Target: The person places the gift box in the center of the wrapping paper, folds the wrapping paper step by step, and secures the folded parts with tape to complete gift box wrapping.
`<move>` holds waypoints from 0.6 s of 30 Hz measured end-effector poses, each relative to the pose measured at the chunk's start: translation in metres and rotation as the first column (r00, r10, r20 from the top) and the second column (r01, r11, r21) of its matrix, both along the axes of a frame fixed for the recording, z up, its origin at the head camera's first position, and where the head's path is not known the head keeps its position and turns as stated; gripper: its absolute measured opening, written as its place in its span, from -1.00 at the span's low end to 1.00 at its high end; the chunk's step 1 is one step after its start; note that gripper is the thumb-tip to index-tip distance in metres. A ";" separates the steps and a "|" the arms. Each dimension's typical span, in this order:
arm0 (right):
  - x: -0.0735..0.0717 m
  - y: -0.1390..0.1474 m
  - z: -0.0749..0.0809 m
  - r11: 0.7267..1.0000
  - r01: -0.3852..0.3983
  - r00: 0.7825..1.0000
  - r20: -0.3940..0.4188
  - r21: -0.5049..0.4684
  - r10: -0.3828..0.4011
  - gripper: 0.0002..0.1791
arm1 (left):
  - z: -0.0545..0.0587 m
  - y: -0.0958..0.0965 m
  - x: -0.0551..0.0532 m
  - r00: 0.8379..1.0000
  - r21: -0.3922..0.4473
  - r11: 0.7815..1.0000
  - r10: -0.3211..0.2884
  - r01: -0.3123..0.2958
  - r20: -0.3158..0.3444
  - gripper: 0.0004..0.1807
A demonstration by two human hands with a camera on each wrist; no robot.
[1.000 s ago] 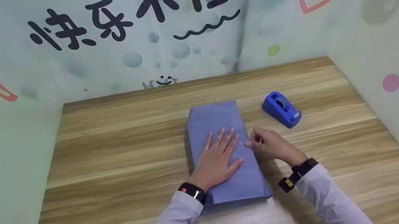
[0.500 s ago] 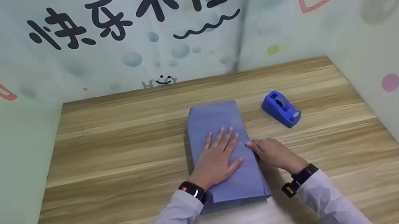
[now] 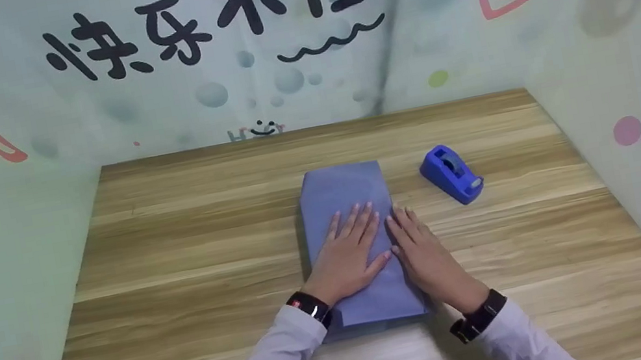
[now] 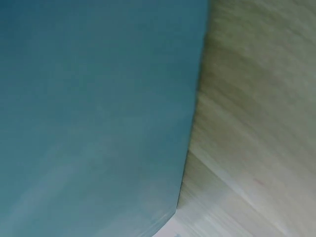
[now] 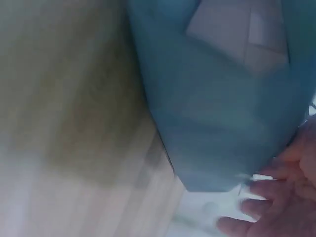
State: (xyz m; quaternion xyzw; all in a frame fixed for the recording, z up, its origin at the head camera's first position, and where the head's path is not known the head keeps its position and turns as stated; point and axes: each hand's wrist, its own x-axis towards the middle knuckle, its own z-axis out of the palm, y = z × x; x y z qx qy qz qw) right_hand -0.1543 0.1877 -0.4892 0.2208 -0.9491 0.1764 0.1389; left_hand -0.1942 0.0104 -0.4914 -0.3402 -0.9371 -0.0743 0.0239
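Flat and spread wide, a person's left grip rests on top of a blue-wrapped parcel, which lies on the worktop directly beneath it and extends both ahead of and behind that grip. The right grip, fingers straight and close together, pinching nothing that shows, lies along the parcel's right edge, just beside the left thumb. Whether tape sits under those fingers cannot be told. A blue tape dispenser stands ahead and to the right of the right grip, apart from the parcel. In the right wrist view, a pale patch shows between edges of the blue wrap; what it is remains unclear. The step appears to be pressing the wrap snug at the right edge. Done well, it calls for light, steady weight from the left grip so the parcel does not skid, and flat right fingers stroking along the edge, since thin-looking wrap could crease or tear.
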 end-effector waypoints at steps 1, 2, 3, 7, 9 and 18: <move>0.001 0.000 -0.001 1.000 -0.017 1.000 0.001 0.014 0.017 -0.51 | 0.000 0.000 0.000 1.000 -0.003 1.000 0.003 -0.003 0.001 -0.24; 0.002 0.000 -0.002 0.999 -0.035 0.999 0.000 0.026 0.035 -0.50 | 0.000 0.000 0.000 1.000 -0.003 1.000 0.004 -0.004 0.000 -0.23; 0.002 0.000 -0.003 0.998 -0.056 0.998 -0.010 0.034 0.057 -0.50 | 0.000 -0.001 0.000 1.000 0.001 1.000 0.005 -0.005 -0.002 -0.24; 0.002 0.006 -0.007 0.994 -0.107 0.994 0.026 0.023 0.106 -0.50 | 0.000 -0.001 0.004 1.000 0.047 0.999 -0.004 0.006 -0.031 -0.30; 0.002 0.009 -0.008 0.994 -0.109 0.991 0.075 0.010 0.108 -0.48 | 0.000 -0.002 0.006 0.997 0.069 0.997 -0.017 0.022 -0.076 -0.33; 0.004 0.016 -0.008 0.993 -0.108 0.973 0.211 0.048 0.096 -0.24 | -0.006 -0.007 0.016 0.976 -0.019 0.999 -0.043 0.040 -0.213 -0.28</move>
